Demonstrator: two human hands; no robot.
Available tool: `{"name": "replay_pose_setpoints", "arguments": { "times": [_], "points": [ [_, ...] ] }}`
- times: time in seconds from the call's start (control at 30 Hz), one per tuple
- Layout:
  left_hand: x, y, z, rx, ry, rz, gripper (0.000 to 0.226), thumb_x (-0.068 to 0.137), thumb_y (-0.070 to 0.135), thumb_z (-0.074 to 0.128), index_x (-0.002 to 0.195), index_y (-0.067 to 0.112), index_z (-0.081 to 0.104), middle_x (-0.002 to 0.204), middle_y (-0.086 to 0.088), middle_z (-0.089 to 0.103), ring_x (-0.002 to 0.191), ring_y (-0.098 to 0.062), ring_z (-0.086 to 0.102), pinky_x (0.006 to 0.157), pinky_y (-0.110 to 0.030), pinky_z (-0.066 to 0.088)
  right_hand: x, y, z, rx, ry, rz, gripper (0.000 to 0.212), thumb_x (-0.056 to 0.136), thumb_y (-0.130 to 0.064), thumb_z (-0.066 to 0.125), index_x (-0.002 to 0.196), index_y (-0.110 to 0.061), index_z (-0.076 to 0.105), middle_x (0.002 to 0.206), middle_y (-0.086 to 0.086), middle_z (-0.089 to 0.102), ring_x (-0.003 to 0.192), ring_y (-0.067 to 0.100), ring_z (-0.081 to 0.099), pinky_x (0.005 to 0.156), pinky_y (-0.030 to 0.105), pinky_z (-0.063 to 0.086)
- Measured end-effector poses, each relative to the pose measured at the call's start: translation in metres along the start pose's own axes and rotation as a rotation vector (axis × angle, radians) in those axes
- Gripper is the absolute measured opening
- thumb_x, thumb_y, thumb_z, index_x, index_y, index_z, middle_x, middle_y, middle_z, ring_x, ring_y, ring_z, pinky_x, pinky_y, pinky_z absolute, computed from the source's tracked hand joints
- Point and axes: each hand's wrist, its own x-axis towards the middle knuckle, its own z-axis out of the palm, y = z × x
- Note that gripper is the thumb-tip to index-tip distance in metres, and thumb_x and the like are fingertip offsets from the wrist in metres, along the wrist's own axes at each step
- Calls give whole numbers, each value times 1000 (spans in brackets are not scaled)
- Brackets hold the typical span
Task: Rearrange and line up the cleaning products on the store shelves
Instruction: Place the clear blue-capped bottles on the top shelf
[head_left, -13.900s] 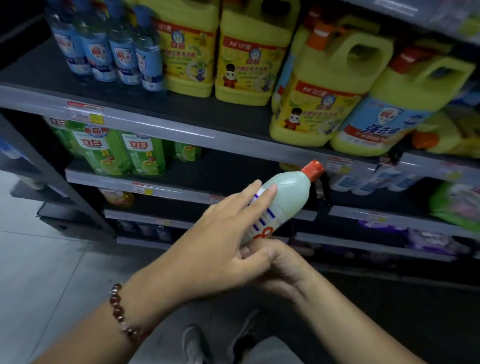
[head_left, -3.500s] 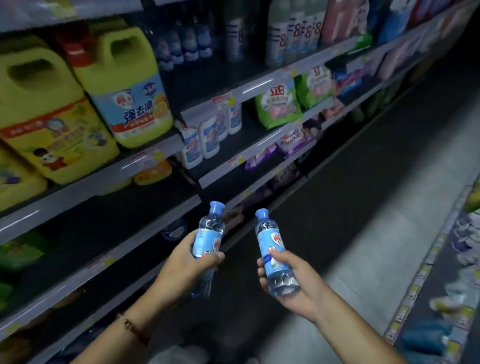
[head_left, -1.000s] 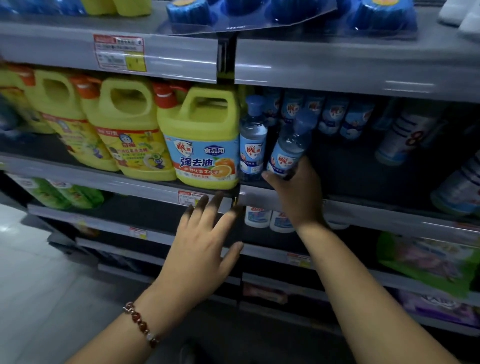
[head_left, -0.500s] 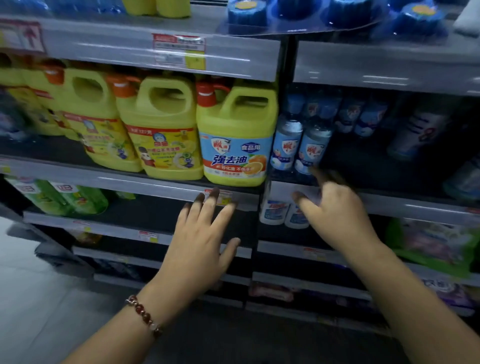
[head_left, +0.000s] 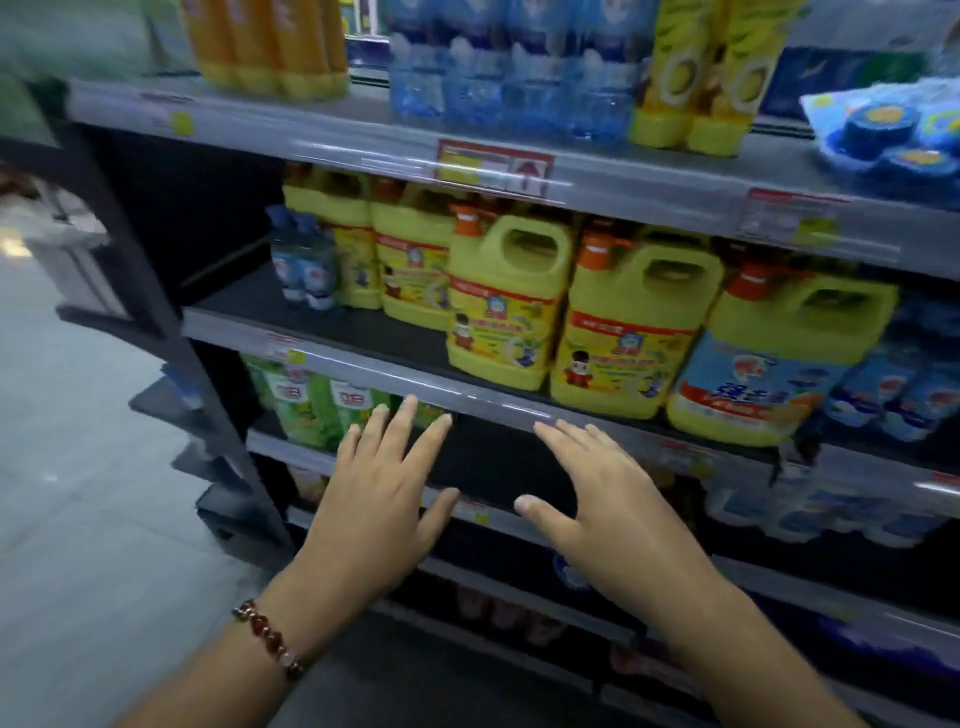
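— Why are the hands empty?
— Left hand and right hand hover flat, fingers spread wide, before the grey metal shelf edge, probably between picks.
— The products?
— Yellow handled detergent jugs stand forward; small clear blue-capped bottles sit behind, likely next.

We are seeing two bare forearms with no sleeves showing. The left wrist is wearing a beaded bracelet, strung with rounded dark red and brown beads plus a few paler, pinkish ones. The right wrist and both hands are wearing nothing: no rings, gloves or watch.
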Motion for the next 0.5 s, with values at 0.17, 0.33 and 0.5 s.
{"name": "replay_pose_setpoints", "arguments": {
  "times": [0.17,0.33,0.5],
  "points": [
    [4,-71,-19,1,38,-71,71,91,52,61,153,24,38,160,-15,34,144,-39,37,113,-53,33,41,-58,17,-21,-9,-113,73,97,-54,52,157,-37,14,164,-16,15,153,8,4,123,29,5],
    [6,-127,-23,-41,61,-168,71,88,47,68,149,21,44,154,-18,42,138,-41,45,108,-56,42,89,-97,38,11,-42,-159,71,97,-52,54,156,-36,19,164,-14,20,152,8,10,122,29,11],
    [27,-180,-20,-61,55,-206,70,92,47,63,153,24,38,160,-13,33,145,-34,35,115,-51,33,143,-130,56,65,-16,-180,69,96,-47,57,155,-32,25,158,-14,30,146,7,25,120,29,23]
  ]
}}
